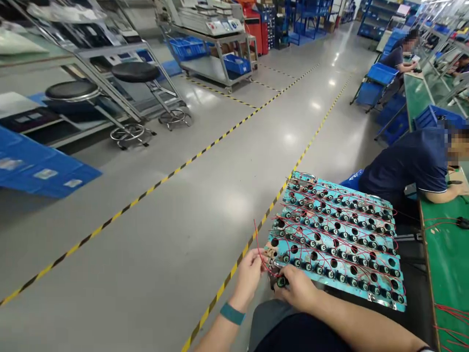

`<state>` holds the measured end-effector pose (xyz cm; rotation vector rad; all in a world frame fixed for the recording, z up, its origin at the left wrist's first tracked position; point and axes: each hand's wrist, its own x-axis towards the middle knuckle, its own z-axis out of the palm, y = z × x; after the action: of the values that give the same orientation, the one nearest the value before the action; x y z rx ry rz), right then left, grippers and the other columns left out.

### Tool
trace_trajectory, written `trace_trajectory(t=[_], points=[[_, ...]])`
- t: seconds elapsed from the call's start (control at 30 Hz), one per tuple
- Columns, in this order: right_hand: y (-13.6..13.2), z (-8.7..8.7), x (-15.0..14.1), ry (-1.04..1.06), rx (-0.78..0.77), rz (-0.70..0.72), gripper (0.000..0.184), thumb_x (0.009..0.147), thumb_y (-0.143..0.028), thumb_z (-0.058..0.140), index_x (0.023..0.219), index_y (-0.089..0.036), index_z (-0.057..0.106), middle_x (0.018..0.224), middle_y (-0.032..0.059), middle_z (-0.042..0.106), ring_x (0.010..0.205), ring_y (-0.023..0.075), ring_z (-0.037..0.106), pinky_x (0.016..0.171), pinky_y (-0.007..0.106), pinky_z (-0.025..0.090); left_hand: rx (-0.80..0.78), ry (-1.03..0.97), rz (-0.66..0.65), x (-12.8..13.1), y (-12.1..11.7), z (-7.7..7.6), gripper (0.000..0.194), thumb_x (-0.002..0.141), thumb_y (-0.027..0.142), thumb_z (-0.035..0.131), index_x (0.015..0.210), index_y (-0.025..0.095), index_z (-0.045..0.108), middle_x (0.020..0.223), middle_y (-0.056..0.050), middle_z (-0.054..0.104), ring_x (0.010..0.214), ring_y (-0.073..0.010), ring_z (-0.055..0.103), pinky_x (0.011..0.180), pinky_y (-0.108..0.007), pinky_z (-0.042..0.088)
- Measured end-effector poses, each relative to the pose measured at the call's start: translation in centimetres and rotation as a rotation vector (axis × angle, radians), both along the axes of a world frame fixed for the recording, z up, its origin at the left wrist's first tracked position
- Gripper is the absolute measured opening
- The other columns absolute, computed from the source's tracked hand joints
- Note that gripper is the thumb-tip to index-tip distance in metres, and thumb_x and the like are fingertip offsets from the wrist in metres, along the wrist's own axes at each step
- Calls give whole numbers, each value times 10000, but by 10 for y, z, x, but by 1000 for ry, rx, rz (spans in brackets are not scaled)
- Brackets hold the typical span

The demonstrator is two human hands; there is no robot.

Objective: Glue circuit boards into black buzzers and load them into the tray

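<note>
A teal board with round holes carries rows of small black round parts, each with a thin red wire. Off its near left corner, my right hand is closed around a similar black round part. A red wire runs from near that part up past my left hand, its free end pointing upward. The fingers of my left hand are pinched together on this wire. Both hands are close together, low over my lap.
A green workbench with red wires lies along the right, where a person in a dark shirt leans over. Further people sit beyond. Yellow-black tape marks the grey floor. Stools, a cart and blue bins stand left.
</note>
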<state>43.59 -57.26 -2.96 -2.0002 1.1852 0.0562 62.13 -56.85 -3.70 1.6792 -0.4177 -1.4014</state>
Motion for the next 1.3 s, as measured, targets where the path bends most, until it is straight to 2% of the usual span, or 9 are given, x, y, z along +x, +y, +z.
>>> trace_trajectory(t=[0.1,0.2,0.33,0.5,0.63,0.8,1.0,1.2,1.3], points=[[-20,-33,23,130,30,23,399,807,-116,653,1198,-194,630,1183,78,689,1084,227,659,931,312,519,51,12,-46,-2,-17,-40,193,884,294,645,1007,146,631,758,6,669,559,-122,578,535,-253,448],[-36,-64,38,279,61,20,301,920,-199,640,1218,-161,621,1180,86,686,1047,230,670,927,395,545,97,22,-80,-2,-19,-68,152,926,257,656,1027,145,644,841,0,687,636,-122,620,608,-266,509],[-46,-94,55,409,99,27,322,990,-331,629,1261,-157,607,1149,76,685,968,210,687,871,427,588,143,42,-123,4,-13,-86,163,943,265,660,1043,137,655,914,-22,714,704,-136,662,658,-290,552],[-47,-109,70,455,125,32,322,1008,-331,607,1279,-156,602,1158,79,684,965,205,692,859,418,603,147,25,-172,3,-16,-104,215,961,318,644,1081,140,659,928,-29,716,771,-157,685,726,-333,582],[-42,-107,70,463,138,36,337,1005,-331,612,1297,-164,593,1196,85,674,984,208,690,866,420,603,123,-18,-208,-4,-18,-114,240,959,367,641,1037,142,667,963,-42,718,840,-177,693,792,-371,582],[-39,-104,68,494,144,26,307,1005,-310,612,1267,-151,606,1180,85,682,971,205,695,865,418,603,63,-80,-296,-9,-9,-116,207,928,352,677,958,148,681,951,-39,726,880,-190,692,859,-402,564],[-46,-95,67,486,150,2,287,1009,-277,599,1266,-149,606,1140,75,695,952,201,700,866,419,599,-31,-184,-392,-14,-3,-113,165,869,201,662,1027,158,685,1051,-79,734,1021,-241,687,959,-456,540],[-37,-51,60,344,148,-43,295,915,-160,613,1202,-93,627,1149,153,701,1040,266,693,921,382,555,-167,-256,-558,-2,19,-82,598,715,49,556,1285,212,631,1400,-118,639,1346,-298,555,1167,-476,426],[-28,-24,55,213,175,-29,340,839,-141,651,1180,-134,649,1096,112,732,1033,247,701,913,312,549,-207,-306,-675,7,37,-60,700,688,21,538,1355,228,589,1434,-120,616,1351,-311,556,1173,-508,425]])
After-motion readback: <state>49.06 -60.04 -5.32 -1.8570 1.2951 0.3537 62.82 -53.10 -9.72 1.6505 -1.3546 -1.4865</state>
